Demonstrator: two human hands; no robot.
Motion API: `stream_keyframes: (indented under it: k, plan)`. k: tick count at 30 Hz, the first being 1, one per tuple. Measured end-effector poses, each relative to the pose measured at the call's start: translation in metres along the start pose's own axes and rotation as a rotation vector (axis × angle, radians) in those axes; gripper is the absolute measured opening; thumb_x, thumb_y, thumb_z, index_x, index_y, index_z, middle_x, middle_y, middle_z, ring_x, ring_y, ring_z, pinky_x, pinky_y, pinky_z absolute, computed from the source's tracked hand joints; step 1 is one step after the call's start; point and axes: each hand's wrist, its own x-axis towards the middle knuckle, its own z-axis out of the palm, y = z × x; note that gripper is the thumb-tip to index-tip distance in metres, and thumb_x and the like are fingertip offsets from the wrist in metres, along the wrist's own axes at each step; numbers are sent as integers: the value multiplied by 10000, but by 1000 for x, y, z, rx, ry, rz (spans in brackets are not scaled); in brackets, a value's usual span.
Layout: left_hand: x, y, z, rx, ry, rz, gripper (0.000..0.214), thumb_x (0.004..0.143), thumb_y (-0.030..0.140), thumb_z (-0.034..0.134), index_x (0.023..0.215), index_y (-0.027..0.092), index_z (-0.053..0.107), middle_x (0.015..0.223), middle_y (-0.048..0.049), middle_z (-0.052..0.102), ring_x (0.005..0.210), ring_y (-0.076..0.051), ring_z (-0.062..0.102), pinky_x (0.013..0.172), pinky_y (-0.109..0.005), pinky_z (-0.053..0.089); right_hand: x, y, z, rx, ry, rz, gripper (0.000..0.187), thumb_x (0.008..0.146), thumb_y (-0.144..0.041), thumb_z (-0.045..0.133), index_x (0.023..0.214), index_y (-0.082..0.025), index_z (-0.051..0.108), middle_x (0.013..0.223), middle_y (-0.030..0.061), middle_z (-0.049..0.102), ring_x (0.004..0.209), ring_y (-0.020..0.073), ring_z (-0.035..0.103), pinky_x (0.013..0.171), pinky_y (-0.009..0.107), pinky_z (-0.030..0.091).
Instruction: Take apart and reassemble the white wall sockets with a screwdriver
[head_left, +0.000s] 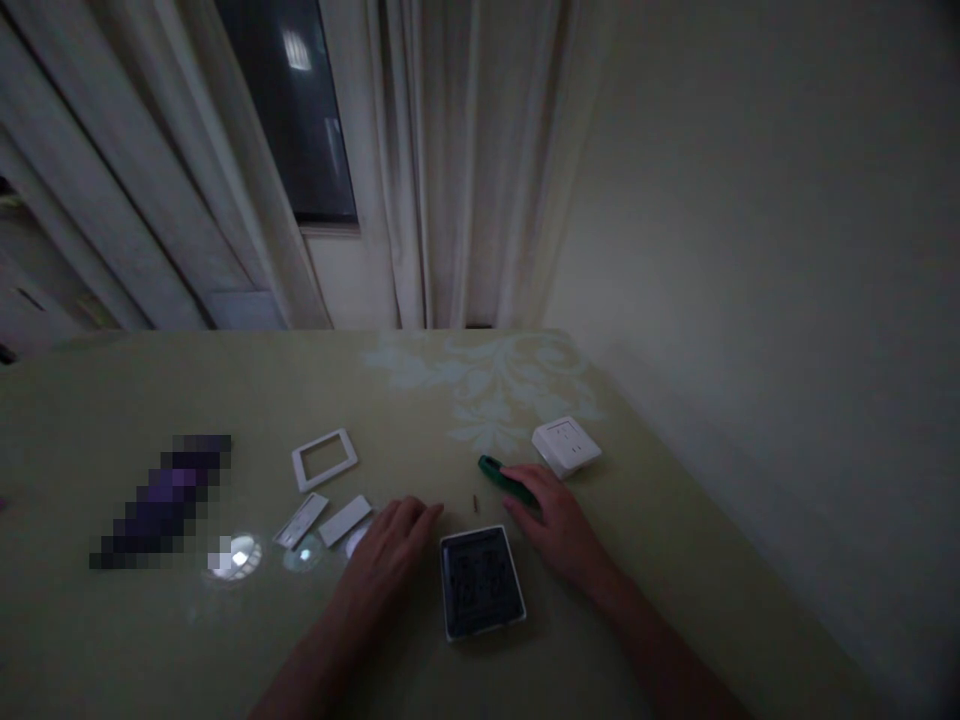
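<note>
My right hand (551, 520) has its fingers and thumb on a green-handled tool (517, 488); the handle's far end points left, and the rest is hidden under the hand. My left hand (397, 535) lies on the table, fingers loosely bent and nothing visible in them. Between the hands sits a square white-rimmed socket box (481, 582) with a dark inside or back. Just beyond it a small screw (475, 504) lies on the table. Two narrow white plates, a left one (301, 521) and a right one (345, 520), lie left of my left hand.
A white rectangular frame (325, 459) lies farther back on the left. Beyond my right hand stands a white wall socket (566, 446). A blurred purple item (169, 495) is at far left. The wall (787, 350) borders the table's right side; curtains (480, 170) hang behind.
</note>
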Motion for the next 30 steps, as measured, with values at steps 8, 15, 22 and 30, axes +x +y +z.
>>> stream_keyframes:
  k: [8,15,22,30]
  plan:
    - [-4,14,-25,-548,82,70,189,1081,305,605,1084,298,794,979,-20,794,908,-202,760,810,-308,602,-2,0,-1,-5,-24,-5,364,1031,-283,634,1391,-260,686,1365,108,713,1287,285,652,1149,525,495]
    - [-10,16,-20,-540,15,139,167,1025,199,678,1079,311,789,968,-5,808,899,-188,750,793,-297,582,-3,-3,-3,-10,-42,-5,354,1033,-281,645,1382,-246,683,1368,113,709,1284,281,654,1144,509,496]
    - [-13,12,-17,-472,-31,234,268,1034,138,617,1154,316,777,1046,-40,784,960,-197,738,818,-297,590,-3,-7,-4,-9,-41,-7,332,1037,-276,645,1361,-230,700,1347,113,714,1275,271,659,1145,479,498]
    - [-19,8,-10,-282,-41,347,303,1057,144,595,1221,338,760,1038,-35,737,924,-193,680,769,-282,523,-1,2,4,-18,18,33,419,968,-222,652,1382,-240,715,1358,124,737,1274,303,676,1152,522,503]
